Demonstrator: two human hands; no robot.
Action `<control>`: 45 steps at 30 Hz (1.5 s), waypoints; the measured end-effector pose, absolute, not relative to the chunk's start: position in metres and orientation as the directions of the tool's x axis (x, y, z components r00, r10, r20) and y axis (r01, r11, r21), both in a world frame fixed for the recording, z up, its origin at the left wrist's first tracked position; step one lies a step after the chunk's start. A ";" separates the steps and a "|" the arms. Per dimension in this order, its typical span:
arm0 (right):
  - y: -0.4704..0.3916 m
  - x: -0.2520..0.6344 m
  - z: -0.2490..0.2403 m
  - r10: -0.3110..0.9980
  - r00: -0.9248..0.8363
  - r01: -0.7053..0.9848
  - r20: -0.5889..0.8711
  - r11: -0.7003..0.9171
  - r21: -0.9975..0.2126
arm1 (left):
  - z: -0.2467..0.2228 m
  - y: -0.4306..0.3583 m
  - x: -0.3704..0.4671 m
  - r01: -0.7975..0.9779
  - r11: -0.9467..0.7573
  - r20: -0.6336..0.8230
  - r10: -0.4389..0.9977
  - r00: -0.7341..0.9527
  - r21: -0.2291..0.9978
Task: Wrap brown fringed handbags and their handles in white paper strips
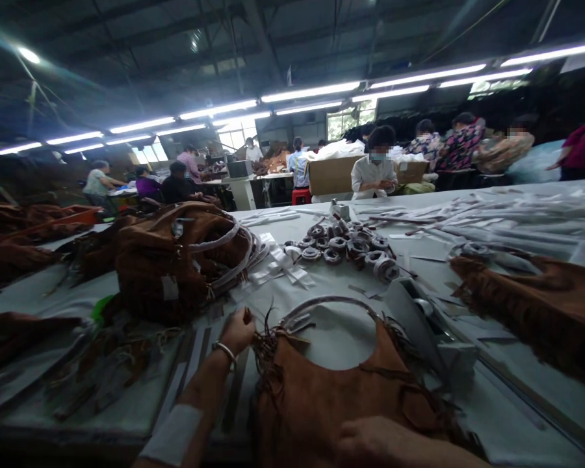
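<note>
A brown suede-look handbag (331,396) with fringe and a wrapped loop handle (329,300) lies on the table right in front of me. My left hand (238,330), with a bracelet at the wrist, is closed beside the bag's upper left corner, next to a bunch of thin brown cords (268,348). Whatever its fingers pinch is too small and dark to name. Across the lower front of the bag reaches my right hand (365,437), blurred and partly cut off by the frame. Its fingers are not clear.
Brown bags stand piled (160,266) at the left; another fringed bag (546,292) lies right. Coiled wrapped strips (341,244) sit mid-table beyond a grey tape dispenser (419,325). White strips (492,214) cover the far right. Several people work behind, one in white (375,172) across the table.
</note>
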State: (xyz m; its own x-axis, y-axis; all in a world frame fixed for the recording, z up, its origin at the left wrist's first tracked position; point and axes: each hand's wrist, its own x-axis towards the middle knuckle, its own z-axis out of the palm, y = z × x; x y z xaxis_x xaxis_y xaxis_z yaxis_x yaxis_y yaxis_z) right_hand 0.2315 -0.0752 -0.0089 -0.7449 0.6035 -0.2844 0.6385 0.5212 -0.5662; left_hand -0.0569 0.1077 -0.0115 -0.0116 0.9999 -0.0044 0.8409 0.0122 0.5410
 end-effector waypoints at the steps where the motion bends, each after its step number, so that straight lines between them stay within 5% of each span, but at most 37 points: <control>1: -0.068 0.235 -0.003 0.571 -0.787 0.559 -0.234 0.500 -0.661 | -0.013 0.109 -0.066 0.871 0.056 -0.028 0.998 -0.049 0.487; 4: -0.022 0.255 0.013 0.733 -0.679 0.497 -0.039 0.419 -0.760 | -0.008 0.119 -0.073 0.935 0.054 -0.016 0.999 -0.051 0.352; 7: 0.050 0.276 0.008 0.920 -0.348 0.732 0.180 0.387 -0.561 | 0.000 0.136 -0.048 0.948 -0.063 0.039 0.998 0.053 0.311; 11: 0.124 0.291 -0.026 0.976 -0.136 0.878 0.168 0.198 -0.437 | -0.010 0.155 0.010 0.913 -0.271 -0.041 0.954 0.297 0.306; 18: 0.144 0.281 -0.056 0.995 -0.094 0.967 0.038 0.100 -0.236 | -0.033 0.176 0.074 0.829 -0.495 -0.146 0.829 0.540 0.261; 27: 0.128 0.286 -0.034 0.957 -0.099 0.971 0.272 0.153 -0.184 | -0.025 0.193 0.103 0.783 -0.577 -0.070 0.793 0.605 0.231; 30: 0.126 0.277 -0.030 0.910 -0.229 0.938 0.344 0.301 -0.171 | -0.028 0.184 0.104 0.772 -0.587 -0.046 0.788 0.614 0.243; 33: 0.127 0.264 -0.029 0.899 -0.354 0.889 0.258 0.409 -0.207 | -0.030 0.176 0.101 0.744 -0.613 -0.025 0.767 0.641 0.265; 39: 0.142 0.280 -0.043 0.949 -0.314 0.907 -0.012 0.296 -0.299 | -0.057 0.176 0.080 0.791 -0.549 -0.139 0.791 0.596 0.270; 45: 0.201 0.343 -0.026 0.990 0.143 0.953 -0.006 -0.139 -0.268 | -0.081 0.183 0.082 0.817 -0.516 -0.192 0.802 0.566 0.256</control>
State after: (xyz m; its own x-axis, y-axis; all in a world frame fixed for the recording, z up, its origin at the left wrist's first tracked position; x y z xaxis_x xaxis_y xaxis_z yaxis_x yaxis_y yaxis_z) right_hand 0.3434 0.2015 -0.0265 0.1425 0.9898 -0.0058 0.9534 -0.1389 -0.2677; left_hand 0.0819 0.1828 -0.0814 0.5661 0.8016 -0.1920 0.8175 -0.5161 0.2557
